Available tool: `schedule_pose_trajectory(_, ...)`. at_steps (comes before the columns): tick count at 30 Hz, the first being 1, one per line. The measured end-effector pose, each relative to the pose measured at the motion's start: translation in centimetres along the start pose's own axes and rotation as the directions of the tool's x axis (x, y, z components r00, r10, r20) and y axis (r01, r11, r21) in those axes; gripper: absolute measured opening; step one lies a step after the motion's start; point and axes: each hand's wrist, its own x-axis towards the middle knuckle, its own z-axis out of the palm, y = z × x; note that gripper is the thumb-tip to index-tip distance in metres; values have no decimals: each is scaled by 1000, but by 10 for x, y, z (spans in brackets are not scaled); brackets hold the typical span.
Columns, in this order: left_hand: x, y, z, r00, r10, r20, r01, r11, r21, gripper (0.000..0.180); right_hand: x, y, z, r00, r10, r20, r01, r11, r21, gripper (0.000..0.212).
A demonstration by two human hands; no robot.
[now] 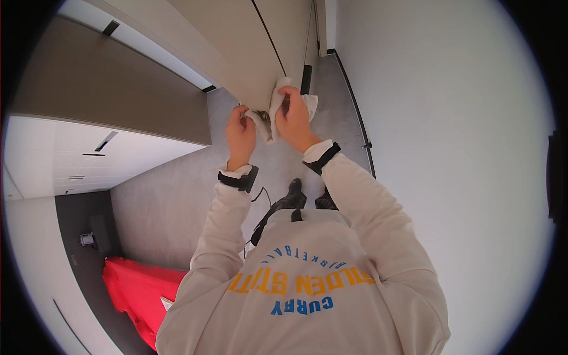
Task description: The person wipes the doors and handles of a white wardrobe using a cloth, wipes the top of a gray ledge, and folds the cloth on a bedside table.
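Note:
Both my hands are raised in front of me against the lower edge of a beige cabinet door [248,53]. My right hand [293,121] grips a bunched white cloth [277,100] pressed to the door's edge. My left hand [241,131] pinches the cloth's lower end [258,118] beside it. Cream sleeves and black wrist straps cover both forearms. What lies under the cloth is hidden.
A plain white wall [449,148] runs along the right. Grey carpet floor [171,195] lies below, with my black shoes [293,192] on it. A red cloth or bag [139,290] lies at the lower left. Grey and white cabinet panels [106,89] fill the left.

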Motion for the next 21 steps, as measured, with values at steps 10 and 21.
schedule_pose_trajectory(10, 0, 4, 5, 997, -5, -74, 9, 999, 53, 22, 1, -16, -15, 983, 27, 182, -28, 1000, 7, 25)
schedule_pose_trajectory(21, 15, 42, -6, 979, 200, 34, -176, 923, -342, 22, 38, -51, -17, 987, -141, -83, 154, 971, 184, 37)
